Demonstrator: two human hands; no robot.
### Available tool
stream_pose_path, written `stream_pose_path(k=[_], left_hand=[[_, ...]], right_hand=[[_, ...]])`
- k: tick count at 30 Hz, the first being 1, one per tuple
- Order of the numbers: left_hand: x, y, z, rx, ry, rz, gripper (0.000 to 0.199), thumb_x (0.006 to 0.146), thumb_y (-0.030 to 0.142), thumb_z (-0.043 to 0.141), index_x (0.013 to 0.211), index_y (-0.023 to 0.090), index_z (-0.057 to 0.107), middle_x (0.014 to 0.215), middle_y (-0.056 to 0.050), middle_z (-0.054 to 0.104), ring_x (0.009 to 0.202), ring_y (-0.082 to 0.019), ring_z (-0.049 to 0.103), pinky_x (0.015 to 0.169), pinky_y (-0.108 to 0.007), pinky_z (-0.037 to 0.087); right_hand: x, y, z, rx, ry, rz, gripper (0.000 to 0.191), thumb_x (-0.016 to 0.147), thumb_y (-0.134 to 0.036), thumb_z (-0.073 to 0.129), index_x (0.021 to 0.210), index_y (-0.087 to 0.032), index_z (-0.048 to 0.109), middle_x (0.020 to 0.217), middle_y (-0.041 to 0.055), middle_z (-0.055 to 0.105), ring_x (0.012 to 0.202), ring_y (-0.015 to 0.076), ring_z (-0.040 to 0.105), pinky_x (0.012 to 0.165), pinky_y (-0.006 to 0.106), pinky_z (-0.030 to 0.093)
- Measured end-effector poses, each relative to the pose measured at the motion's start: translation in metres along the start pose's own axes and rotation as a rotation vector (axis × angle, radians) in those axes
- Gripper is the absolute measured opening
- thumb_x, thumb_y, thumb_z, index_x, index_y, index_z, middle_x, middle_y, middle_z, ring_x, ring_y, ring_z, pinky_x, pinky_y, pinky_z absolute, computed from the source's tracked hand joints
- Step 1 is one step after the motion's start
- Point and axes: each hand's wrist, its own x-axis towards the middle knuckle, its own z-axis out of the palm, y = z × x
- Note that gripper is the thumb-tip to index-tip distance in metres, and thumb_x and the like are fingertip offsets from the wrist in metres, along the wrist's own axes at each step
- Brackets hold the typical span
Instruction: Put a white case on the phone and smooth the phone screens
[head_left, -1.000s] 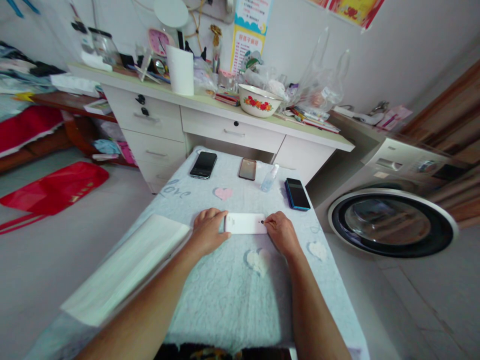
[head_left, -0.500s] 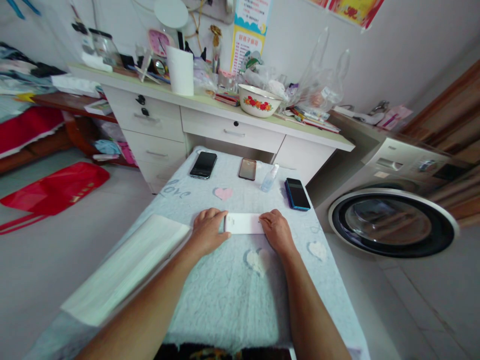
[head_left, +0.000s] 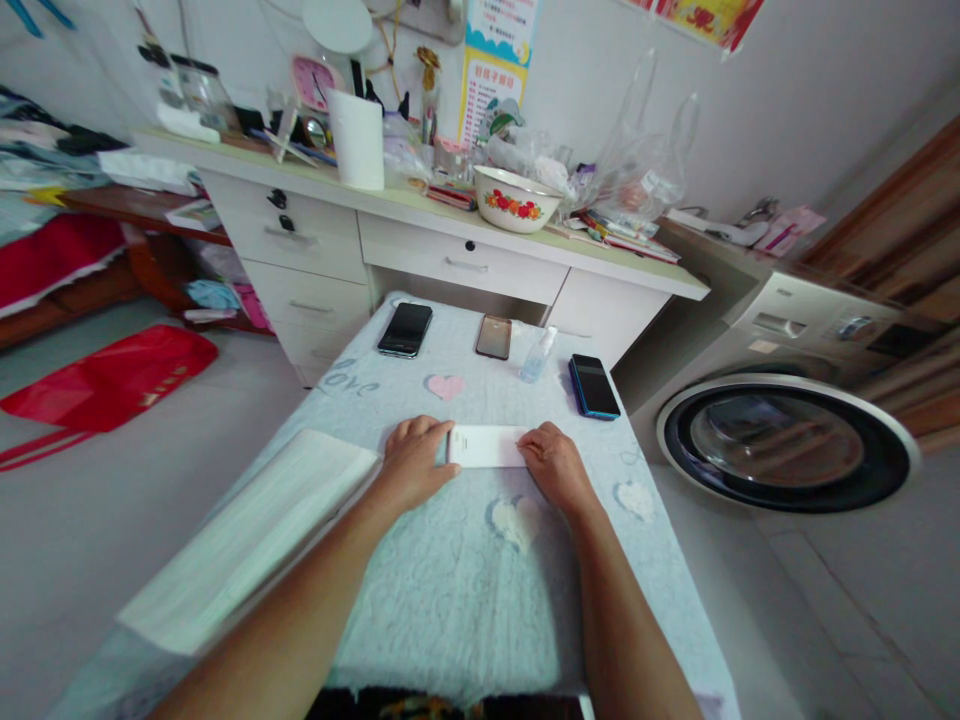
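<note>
A white phone (head_left: pixel 487 447) lies back side up on the cloth-covered table, its long side running left to right. My left hand (head_left: pixel 415 462) grips its left end, with the thumb at the near corner and the fingers at the far one. At the opposite end, my right hand (head_left: pixel 553 465) has its fingers curled and pressed together on the phone's back. Whatever is in those fingertips, if anything, is hidden. Beyond the hands are a black phone (head_left: pixel 406 329), a brownish phone case (head_left: pixel 494 338), a clear spray bottle (head_left: pixel 538 355) and a blue-edged phone (head_left: pixel 595 386).
A folded white cloth or paper (head_left: pixel 255 540) lies along the table's left side. Behind the table stands a white desk (head_left: pixel 420 232) with a flowered bowl (head_left: pixel 517 200) and a paper roll (head_left: pixel 357 142). A washing machine (head_left: pixel 787 330) is at right, a red bag (head_left: pixel 112 375) on the floor at left.
The right fingertips have shifted very slightly on the back of the phone. The left hand and the phone look the same; the whole view has moved a touch.
</note>
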Motion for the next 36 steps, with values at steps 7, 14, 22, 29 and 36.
stream_pose_path(k=[7,14,22,29,36], left_hand=[[-0.001,0.002,-0.003,-0.005,-0.009,0.000,0.058,0.071,0.041,0.058,0.126,0.026,0.048,0.119,-0.005,0.052,0.110,-0.026,0.043,0.095,-0.037,0.032],[0.000,-0.001,0.000,0.003,-0.003,-0.009,0.058,0.071,0.042,0.057,0.126,0.027,0.048,0.120,-0.004,0.052,0.111,-0.026,0.042,0.095,-0.036,0.031],[0.000,0.002,-0.003,-0.002,-0.003,-0.013,0.058,0.070,0.042,0.058,0.126,0.027,0.049,0.119,-0.005,0.052,0.110,-0.027,0.043,0.095,-0.037,0.032],[0.000,0.001,-0.002,-0.007,0.002,-0.016,0.058,0.070,0.041,0.058,0.125,0.027,0.049,0.119,-0.005,0.052,0.111,-0.026,0.043,0.095,-0.037,0.032],[0.001,0.002,-0.002,-0.006,-0.007,-0.018,0.058,0.070,0.042,0.058,0.125,0.027,0.049,0.119,-0.005,0.052,0.111,-0.027,0.043,0.096,-0.038,0.032]], right_hand=[[0.009,0.002,0.010,-0.026,0.091,0.028,0.015,0.083,-0.015,0.052,0.082,-0.019,0.066,0.083,0.0027,0.056,0.078,0.0129,0.054,0.075,0.022,0.040],[0.013,0.003,0.012,-0.068,0.093,0.072,0.018,0.085,-0.016,0.050,0.087,-0.019,0.068,0.086,0.0040,0.058,0.080,0.0131,0.055,0.077,0.022,0.039],[0.006,-0.001,0.000,-0.066,0.017,0.062,0.015,0.083,-0.017,0.052,0.085,-0.019,0.067,0.086,0.0033,0.060,0.082,0.0132,0.057,0.078,0.022,0.040],[0.001,-0.002,-0.007,-0.039,-0.063,0.082,0.015,0.079,-0.013,0.053,0.081,-0.018,0.067,0.088,0.0038,0.064,0.081,0.0130,0.058,0.076,0.021,0.040],[-0.004,-0.006,-0.017,0.019,-0.111,0.075,0.016,0.076,-0.012,0.053,0.077,-0.018,0.068,0.081,0.0026,0.064,0.073,0.0127,0.058,0.069,0.021,0.040]])
